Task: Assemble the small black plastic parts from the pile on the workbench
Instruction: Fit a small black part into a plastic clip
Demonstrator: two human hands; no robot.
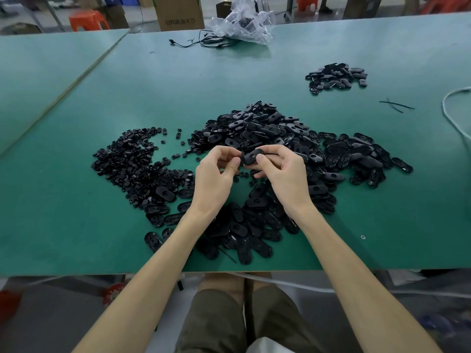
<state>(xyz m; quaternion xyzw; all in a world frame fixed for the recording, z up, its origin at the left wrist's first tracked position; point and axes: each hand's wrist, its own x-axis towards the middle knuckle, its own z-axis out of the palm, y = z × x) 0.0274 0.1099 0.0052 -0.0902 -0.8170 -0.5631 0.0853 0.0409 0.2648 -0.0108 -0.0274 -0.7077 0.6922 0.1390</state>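
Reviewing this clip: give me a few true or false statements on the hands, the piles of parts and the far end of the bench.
1. Both hands, left hand and right hand, hold one black oval part above the green workbench. True.
2. The round small pieces lie right of the oval pile. False: they lie to its left.
3. A smaller separate pile sits far right. True.
4. The clear plastic bag lies at the near edge. False: it is at the far edge, beside black cables.
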